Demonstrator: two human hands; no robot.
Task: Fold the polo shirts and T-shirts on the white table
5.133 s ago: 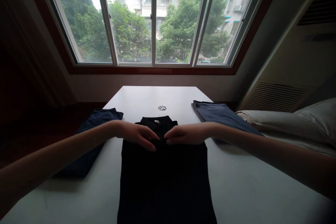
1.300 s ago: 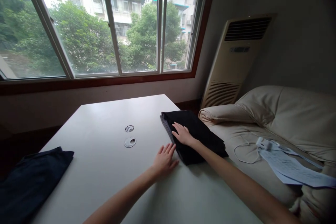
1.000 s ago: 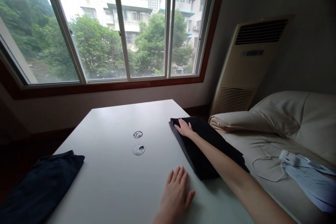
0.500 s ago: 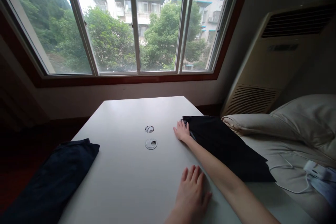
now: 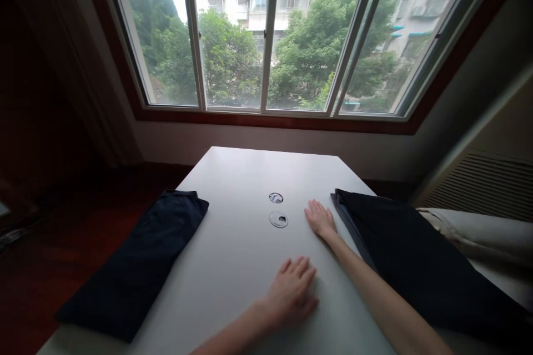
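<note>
My right hand (image 5: 320, 218) lies palm down on the white table (image 5: 233, 266), fingers stretched out and a little apart. Just to its right is a flat-folded black garment (image 5: 400, 249) with a greyish edge, and a narrow strip of tabletop shows between hand and cloth. Nearer to me, my left hand (image 5: 291, 291) is palm down over the tabletop with its fingers extended, holding nothing. Along the left edge of the table lies a folded dark navy garment (image 5: 145, 260) that looks like trousers.
Two round cable holes are set in the table, one open (image 5: 275, 198) and one with a cap (image 5: 278, 219). A window (image 5: 266, 33) is beyond the far edge. A pale padded seat (image 5: 487, 233) and a floor-standing air conditioner (image 5: 491, 177) are on the right.
The view has turned to the right side less and more to the left. My right hand has slid left off the black garment's edge. My left hand has moved leftward over the table.
</note>
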